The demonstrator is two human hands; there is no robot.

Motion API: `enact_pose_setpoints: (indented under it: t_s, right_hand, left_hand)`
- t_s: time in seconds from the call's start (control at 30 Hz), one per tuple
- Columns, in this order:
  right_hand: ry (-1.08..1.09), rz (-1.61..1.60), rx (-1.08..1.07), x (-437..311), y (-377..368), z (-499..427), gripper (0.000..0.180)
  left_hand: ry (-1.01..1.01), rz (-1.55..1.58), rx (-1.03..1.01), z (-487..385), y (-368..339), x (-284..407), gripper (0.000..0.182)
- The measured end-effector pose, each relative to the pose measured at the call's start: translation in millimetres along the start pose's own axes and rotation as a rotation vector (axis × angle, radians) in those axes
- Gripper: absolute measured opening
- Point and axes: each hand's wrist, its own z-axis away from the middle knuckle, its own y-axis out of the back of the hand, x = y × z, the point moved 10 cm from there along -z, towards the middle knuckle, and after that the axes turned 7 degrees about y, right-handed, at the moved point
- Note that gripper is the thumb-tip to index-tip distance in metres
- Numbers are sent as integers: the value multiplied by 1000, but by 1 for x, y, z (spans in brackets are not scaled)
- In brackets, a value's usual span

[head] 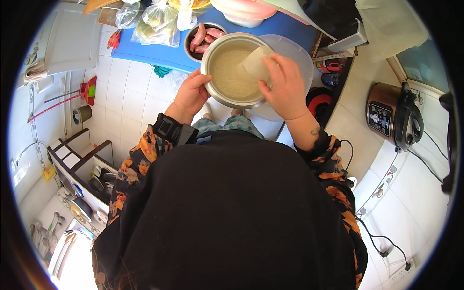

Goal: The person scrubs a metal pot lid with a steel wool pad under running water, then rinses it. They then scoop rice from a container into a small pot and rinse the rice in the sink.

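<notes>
A round metal cooker pot (208, 87) with pale grains (232, 78), seemingly uncooked rice, inside is held up before my body. My left hand (192, 91) grips its rim at the left, thumb on top and fingers beneath. In my right hand (286, 85) is a pale translucent cup (255, 62), tilted over the grains at the pot's right side. The cup's mouth points left, towards the grains; whether it touches them I cannot tell. Right behind the pot stands a metal bowl (188, 40) of reddish sweet potatoes (199, 38).
The bowl and several plastic bags (157, 21) stand on a blue table (145, 50). A large translucent round lid or basin (299, 54) lies right of the pot. An electric pressure cooker (384, 112) sits on the right counter. A slatted rack (83, 152) with pans stands at left.
</notes>
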Motion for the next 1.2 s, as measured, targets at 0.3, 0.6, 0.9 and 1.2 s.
enact_pose_setpoints:
  t_s: [0.3, 0.6, 0.9, 1.2]
  right_hand:
    - [17, 42, 104, 10, 12, 9, 54]
    - [-464, 210, -502, 168, -134, 104, 48]
    - [-509, 466, -541, 205, -222, 147, 20]
    - [-1011, -313, -752, 229, -286, 217, 37]
  left_hand:
    - [6, 7, 96, 0, 27, -9, 32]
    - [-100, 44, 191, 23, 67, 3, 40]
    - [-168, 70, 368, 59, 116, -1, 44]
    - [-163, 137, 357, 66, 124, -8, 42]
